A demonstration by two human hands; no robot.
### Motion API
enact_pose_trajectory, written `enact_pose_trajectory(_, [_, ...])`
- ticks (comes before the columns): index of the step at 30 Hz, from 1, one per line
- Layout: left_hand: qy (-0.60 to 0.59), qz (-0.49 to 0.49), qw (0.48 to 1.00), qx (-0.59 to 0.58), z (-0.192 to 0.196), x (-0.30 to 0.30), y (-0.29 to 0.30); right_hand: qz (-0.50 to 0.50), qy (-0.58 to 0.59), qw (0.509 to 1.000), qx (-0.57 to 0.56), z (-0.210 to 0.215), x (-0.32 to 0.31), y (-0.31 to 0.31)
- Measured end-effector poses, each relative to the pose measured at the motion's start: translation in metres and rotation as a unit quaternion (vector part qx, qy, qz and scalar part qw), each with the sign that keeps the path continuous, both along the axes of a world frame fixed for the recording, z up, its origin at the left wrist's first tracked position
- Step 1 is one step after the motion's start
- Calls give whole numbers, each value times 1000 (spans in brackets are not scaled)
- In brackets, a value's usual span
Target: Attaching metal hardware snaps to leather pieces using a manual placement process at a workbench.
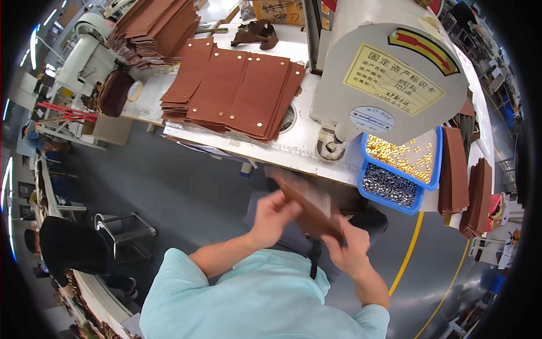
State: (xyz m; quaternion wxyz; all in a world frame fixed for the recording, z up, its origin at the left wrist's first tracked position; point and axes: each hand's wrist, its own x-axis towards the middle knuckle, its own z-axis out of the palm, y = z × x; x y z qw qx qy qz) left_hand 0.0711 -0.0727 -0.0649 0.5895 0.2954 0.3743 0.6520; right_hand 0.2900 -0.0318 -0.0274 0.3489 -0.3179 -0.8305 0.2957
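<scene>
Over my lap, in front of the table's edge, my left hand (272, 218) and my right hand (350, 246) grip a brown leather piece (309, 208) by its two ends. Motion smears it, so I cannot tell whether it is one layer or several. Beyond it on the table lies a stack of flat brown leather panels (231, 93) with round gold-coloured rivets along their edges. A grey-white riveting machine (389, 85) stands to the right of the stack, its lower end above a small round metal base (331, 148).
Blue trays hold gold-coloured rivet parts (395, 155) and dark silver ones (389, 185) at the right. Brown leather strips (453, 169) lean beyond them. More stacked leather (161, 25) lies at the back left. A person in black (73, 246) is at the far left, near a metal stool (125, 229).
</scene>
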Motion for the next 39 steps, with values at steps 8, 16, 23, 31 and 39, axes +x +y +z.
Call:
enact_pose_trajectory(8, [17, 150, 986, -70, 32, -54, 37, 16, 217, 864, -455, -46, -51, 10])
enact_pose_trajectory(16, [67, 171, 981, -64, 40, -68, 55, 44, 264, 815, -514, -40, -69, 6])
enact_pose_trajectory(23, [173, 159, 972, 4, 99, -172, 162, 11, 128, 890, -438, -58, -18, 2])
enact_pose_trajectory(31, [662, 177, 727, -40, 18, -228, 200, -155, 38, 953, -256, -56, 48, -14])
enact_pose_trajectory(39, [815, 89, 566, -85, 36, -181, 165, -370, -81, 924, 44, 4, 153, 72])
